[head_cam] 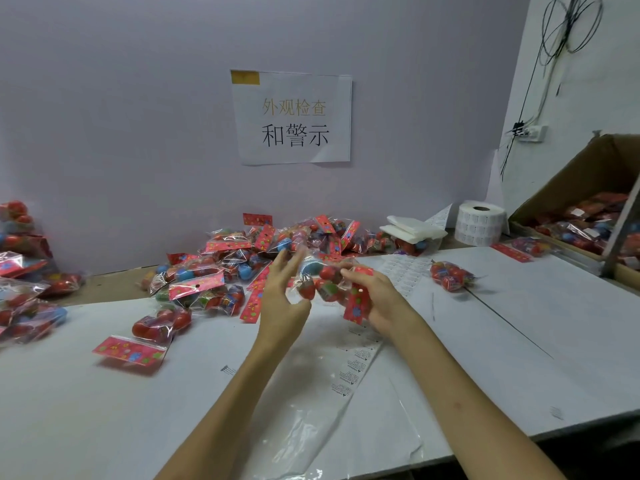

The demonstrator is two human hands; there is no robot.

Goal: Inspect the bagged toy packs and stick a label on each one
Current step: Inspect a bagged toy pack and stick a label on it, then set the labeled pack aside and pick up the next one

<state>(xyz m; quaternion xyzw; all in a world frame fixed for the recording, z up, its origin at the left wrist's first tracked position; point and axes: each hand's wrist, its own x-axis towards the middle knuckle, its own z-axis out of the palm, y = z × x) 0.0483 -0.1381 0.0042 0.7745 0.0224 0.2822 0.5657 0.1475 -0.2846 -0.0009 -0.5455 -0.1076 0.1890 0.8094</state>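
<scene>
A clear bagged toy pack [329,284] with red and blue balls and a red header card hangs above the white table [485,341]. My right hand [375,299] grips it around the header end. My left hand [284,292] is beside the pack with fingers spread and relaxed, its fingertips at the bag's left end. A strip of label backing [353,368] lies on the table under my hands. A heap of similar packs [242,258] lies against the wall behind.
A label roll [479,223] stands at the back right, next to white folded sheets [412,228]. A cardboard box [588,216] with packs sits far right. One pack [450,275] lies right of my hands, another pack [152,327] to the left. More packs [24,271] pile at the left edge.
</scene>
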